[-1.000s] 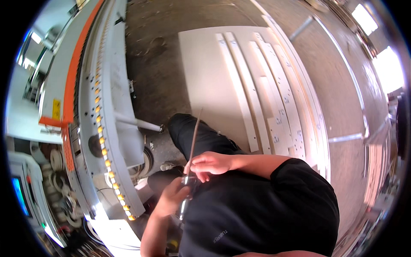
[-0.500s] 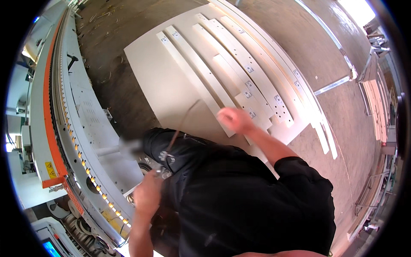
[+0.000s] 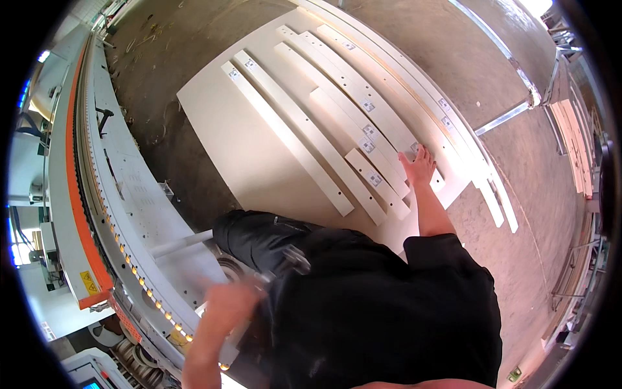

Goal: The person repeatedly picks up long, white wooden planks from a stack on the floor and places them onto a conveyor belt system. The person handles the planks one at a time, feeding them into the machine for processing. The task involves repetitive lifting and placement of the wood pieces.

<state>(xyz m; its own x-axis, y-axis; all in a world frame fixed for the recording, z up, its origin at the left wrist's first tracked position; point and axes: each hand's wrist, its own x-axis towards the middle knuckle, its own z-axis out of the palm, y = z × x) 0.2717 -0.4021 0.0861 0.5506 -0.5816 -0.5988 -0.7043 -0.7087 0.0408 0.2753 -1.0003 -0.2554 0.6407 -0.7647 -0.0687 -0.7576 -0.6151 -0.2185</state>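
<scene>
Spread fingers of my right hand [image 3: 420,167] rest at the near end of a long white strip board [image 3: 372,104], beside its label. Other labelled white strips, such as a short one [image 3: 374,178] and a long narrow one [image 3: 285,133], lie to its left on a large pale panel [image 3: 223,129]. My left hand [image 3: 230,301], smeared by motion, is closed at the lower left. A shiny metal tool [image 3: 295,260] sticks out from it in front of my black clothing; its exact kind is too blurred to name.
A long grey machine with an orange edge strip [image 3: 97,259] and a row of yellow rollers [image 3: 139,275] runs along my left. Metal framing [image 3: 505,120] stands on the floor at the right, near stacked boards [image 3: 570,146]. A control screen [image 3: 94,382] shows at the lower left.
My right hand has moved right from above the strips, its fingers opening onto a board. My left hand has stayed low; the metal tool's long thin rod no longer shows clearly.
</scene>
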